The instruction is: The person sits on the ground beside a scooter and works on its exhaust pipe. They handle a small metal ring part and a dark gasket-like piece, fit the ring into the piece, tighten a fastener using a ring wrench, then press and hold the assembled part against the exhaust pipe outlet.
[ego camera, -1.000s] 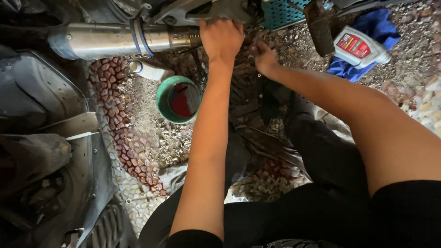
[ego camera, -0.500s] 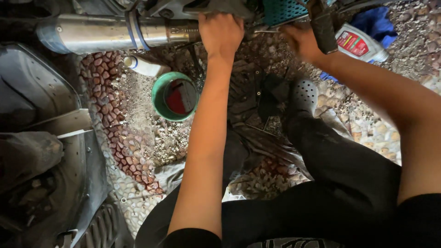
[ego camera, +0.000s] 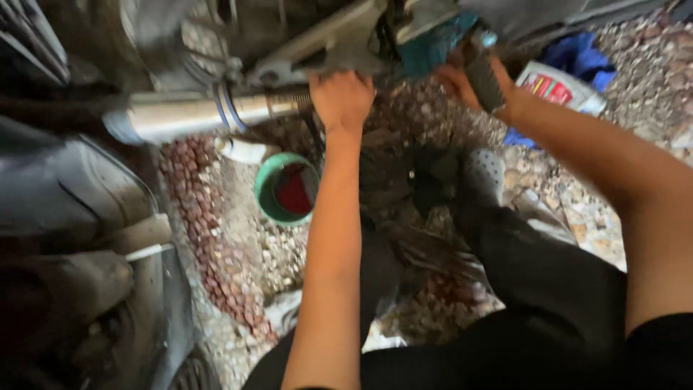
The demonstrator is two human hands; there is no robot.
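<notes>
My left hand (ego camera: 343, 97) reaches up to the underside of a motorcycle, its fingers curled over a grey metal bracket (ego camera: 325, 47) where the chrome exhaust pipe (ego camera: 195, 114) ends. My right hand (ego camera: 462, 81) wraps around a black ribbed peg (ego camera: 485, 81) that sticks out below a teal basket-like part (ego camera: 433, 45). Under my left forearm a green bowl (ego camera: 268, 202) holding dark red liquid stands on the gravel. What the left fingertips press on is hidden.
A white plastic bottle with a red label (ego camera: 559, 88) lies on a blue cloth (ego camera: 577, 58) at the upper right. A dark tyre and bodywork (ego camera: 79, 238) fill the left. My dark-trousered legs (ego camera: 534, 289) and a grey perforated shoe (ego camera: 482, 173) rest on gravel.
My right hand rose from the gravel to the motorcycle and closed around the black peg. My view dipped and moved closer; the left hand stayed on the bracket.
</notes>
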